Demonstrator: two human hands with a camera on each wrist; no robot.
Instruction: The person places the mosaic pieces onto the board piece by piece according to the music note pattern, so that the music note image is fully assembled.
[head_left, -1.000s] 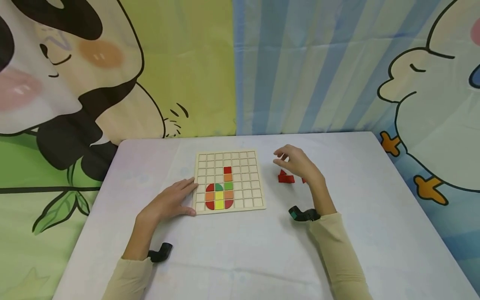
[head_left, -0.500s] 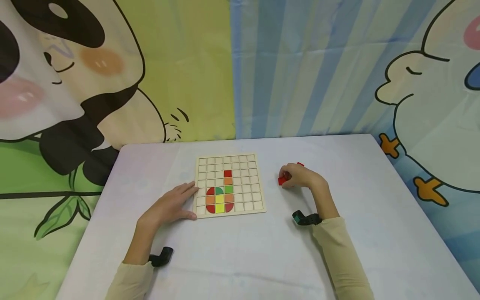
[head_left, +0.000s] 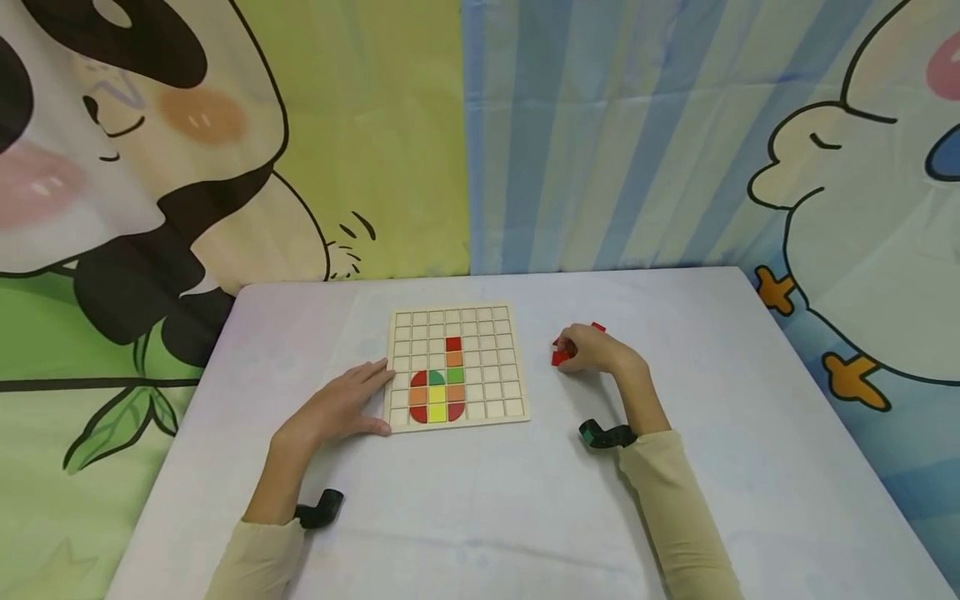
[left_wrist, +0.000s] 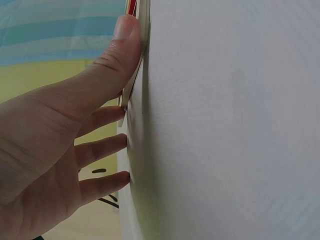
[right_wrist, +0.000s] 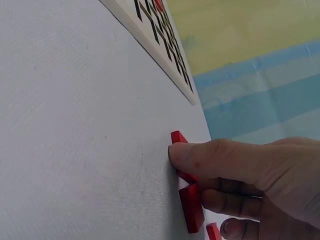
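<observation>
A square wooden grid board (head_left: pixel 483 350) lies on the table. Red, orange, yellow and green tiles fill some of its cells left of centre. My left hand (head_left: pixel 337 408) rests at the board's left edge, fingers spread; in the left wrist view the thumb (left_wrist: pixel 117 52) lies along the board's side. Right of the board, my right hand (head_left: pixel 600 350) pinches a red block (right_wrist: pixel 176 136), largely hidden behind the thumb. Just below it in the right wrist view is a second red block (right_wrist: pixel 192 209), close to the curled fingers. Another red block (right_wrist: pixel 213 231) shows beside the fingertips.
A white cloth covers the table (head_left: pixel 480 508). Behind it hangs a curtain (head_left: pixel 570 133) with cartoon animals and stripes. A red piece (head_left: pixel 597 327) shows just beyond the right hand. Each wrist carries a small black camera (head_left: pixel 606 435).
My right hand has come down onto the red blocks, and its fingers have closed around one. The left hand stays at the board's edge.
</observation>
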